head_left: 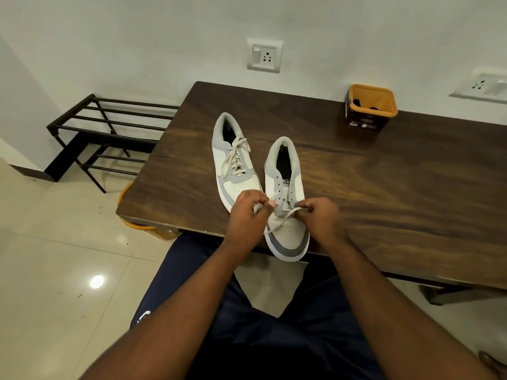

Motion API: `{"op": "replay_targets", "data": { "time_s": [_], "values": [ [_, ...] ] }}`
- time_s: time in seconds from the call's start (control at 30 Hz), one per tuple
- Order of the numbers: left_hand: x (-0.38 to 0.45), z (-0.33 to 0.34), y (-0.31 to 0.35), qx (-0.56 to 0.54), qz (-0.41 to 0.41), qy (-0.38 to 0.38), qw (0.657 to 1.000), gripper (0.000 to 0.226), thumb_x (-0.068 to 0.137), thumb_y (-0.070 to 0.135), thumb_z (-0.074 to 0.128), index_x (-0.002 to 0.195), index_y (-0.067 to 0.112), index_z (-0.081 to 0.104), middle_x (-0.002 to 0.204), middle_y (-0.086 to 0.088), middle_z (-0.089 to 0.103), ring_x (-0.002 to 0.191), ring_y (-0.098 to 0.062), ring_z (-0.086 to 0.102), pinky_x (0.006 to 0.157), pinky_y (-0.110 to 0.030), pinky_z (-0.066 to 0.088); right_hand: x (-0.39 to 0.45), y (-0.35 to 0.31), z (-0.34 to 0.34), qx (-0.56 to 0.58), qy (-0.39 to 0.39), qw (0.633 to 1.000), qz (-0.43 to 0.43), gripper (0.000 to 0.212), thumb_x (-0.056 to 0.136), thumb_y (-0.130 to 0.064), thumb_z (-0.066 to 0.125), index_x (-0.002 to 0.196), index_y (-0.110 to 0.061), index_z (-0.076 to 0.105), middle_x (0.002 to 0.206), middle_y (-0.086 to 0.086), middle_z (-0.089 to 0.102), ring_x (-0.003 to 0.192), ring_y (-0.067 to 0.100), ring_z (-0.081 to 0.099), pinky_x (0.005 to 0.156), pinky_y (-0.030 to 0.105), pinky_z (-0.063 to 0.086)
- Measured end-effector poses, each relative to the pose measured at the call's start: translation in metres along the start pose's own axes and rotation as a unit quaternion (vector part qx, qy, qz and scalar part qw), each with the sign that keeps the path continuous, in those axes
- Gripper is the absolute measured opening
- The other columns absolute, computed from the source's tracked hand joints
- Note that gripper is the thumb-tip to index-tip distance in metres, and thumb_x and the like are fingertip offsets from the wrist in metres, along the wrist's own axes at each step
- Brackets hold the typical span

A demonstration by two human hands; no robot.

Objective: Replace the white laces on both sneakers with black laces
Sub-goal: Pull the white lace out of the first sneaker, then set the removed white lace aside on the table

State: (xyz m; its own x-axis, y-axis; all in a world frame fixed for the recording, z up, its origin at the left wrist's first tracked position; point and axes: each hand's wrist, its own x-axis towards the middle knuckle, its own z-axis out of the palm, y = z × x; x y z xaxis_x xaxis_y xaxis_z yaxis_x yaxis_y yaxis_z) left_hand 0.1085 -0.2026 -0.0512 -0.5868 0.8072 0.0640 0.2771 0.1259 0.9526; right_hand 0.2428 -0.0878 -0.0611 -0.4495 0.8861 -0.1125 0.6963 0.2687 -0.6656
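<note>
Two grey-and-white sneakers lie toe-towards-me on the dark wooden table point(384, 187). The left sneaker point(233, 160) keeps its white lace point(234, 156) threaded through all eyelets. The right sneaker point(286, 204) has most upper eyelets bare, and its toe overhangs the table's front edge. My left hand point(248, 215) grips a bunched part of the right sneaker's white lace point(281, 220). My right hand point(319, 218) pinches the same lace at the lowest eyelets. A loose strand runs between both hands across the toe box.
A brown tub with an orange rim point(371, 106) stands at the back of the table and holds dark items, possibly black laces. A black metal shoe rack point(109, 133) stands to the left by the wall. An orange object point(129, 209) sits under the table's left corner.
</note>
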Motion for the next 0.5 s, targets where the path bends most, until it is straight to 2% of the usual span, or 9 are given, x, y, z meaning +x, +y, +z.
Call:
{"op": "replay_targets", "data": {
  "time_s": [0.07,0.13,0.23,0.3,0.4,0.5],
  "values": [
    [0.008,-0.008,0.005,-0.077,-0.091,-0.012,0.993,0.017,0.094,0.019,0.065,0.084,0.006,0.067,0.077,-0.001,0.066,0.066,-0.005,0.057,0.063,-0.020,0.047,0.007,-0.022,-0.016,-0.048,-0.034,0.998,-0.014,0.007,0.081,-0.021,0.070,0.081,-0.020,0.077,0.074,-0.002,0.070,0.068,0.017,0.064,0.064,0.034,0.053],
    [0.018,-0.015,0.012,-0.138,-0.115,-0.022,0.983,0.015,0.091,0.019,0.068,0.086,0.005,0.073,0.074,-0.003,0.069,0.064,-0.008,0.057,0.061,-0.022,0.047,0.017,-0.057,-0.036,-0.074,-0.072,0.994,-0.039,0.008,0.081,-0.017,0.073,0.073,-0.019,0.075,0.066,-0.001,0.067,0.057,0.013,0.057,0.056,0.030,0.048],
    [0.031,-0.026,0.028,-0.208,-0.106,-0.015,0.972,0.011,0.088,0.018,0.071,0.088,0.009,0.077,0.073,-0.006,0.066,0.059,-0.010,0.051,0.054,-0.022,0.042,0.031,-0.121,-0.066,-0.057,-0.104,0.989,-0.084,0.004,0.080,-0.013,0.075,0.076,-0.016,0.075,0.069,-0.002,0.068,0.056,0.008,0.058,0.050,0.023,0.042],
    [0.041,-0.036,0.040,-0.275,-0.100,-0.003,0.956,0.007,0.089,0.015,0.070,0.086,0.012,0.076,0.071,-0.006,0.068,0.055,-0.011,0.054,0.052,-0.024,0.043,0.038,-0.159,-0.076,-0.011,-0.126,0.986,-0.107,0.004,0.080,-0.007,0.074,0.080,-0.010,0.074,0.069,0.003,0.070,0.054,0.010,0.059,0.047,0.022,0.046],
    [0.055,-0.059,0.057,-0.329,-0.072,0.025,0.941,0.007,0.089,0.004,0.067,0.086,0.010,0.067,0.073,-0.005,0.068,0.059,-0.011,0.062,0.058,-0.025,0.051,0.046,-0.209,-0.080,0.041,-0.155,0.977,-0.139,0.009,0.079,0.003,0.069,0.086,-0.001,0.073,0.069,0.012,0.070,0.052,0.013,0.061,0.048,0.023,0.052],
    [0.068,-0.085,0.070,-0.360,-0.028,0.046,0.931,0.015,0.086,-0.006,0.066,0.087,0.007,0.060,0.077,-0.009,0.067,0.063,-0.014,0.064,0.061,-0.028,0.054,0.051,-0.248,-0.077,0.069,-0.168,0.969,-0.167,0.012,0.079,0.005,0.067,0.087,0.000,0.074,0.072,0.013,0.070,0.054,0.014,0.062,0.049,0.023,0.052]
  ]
}}
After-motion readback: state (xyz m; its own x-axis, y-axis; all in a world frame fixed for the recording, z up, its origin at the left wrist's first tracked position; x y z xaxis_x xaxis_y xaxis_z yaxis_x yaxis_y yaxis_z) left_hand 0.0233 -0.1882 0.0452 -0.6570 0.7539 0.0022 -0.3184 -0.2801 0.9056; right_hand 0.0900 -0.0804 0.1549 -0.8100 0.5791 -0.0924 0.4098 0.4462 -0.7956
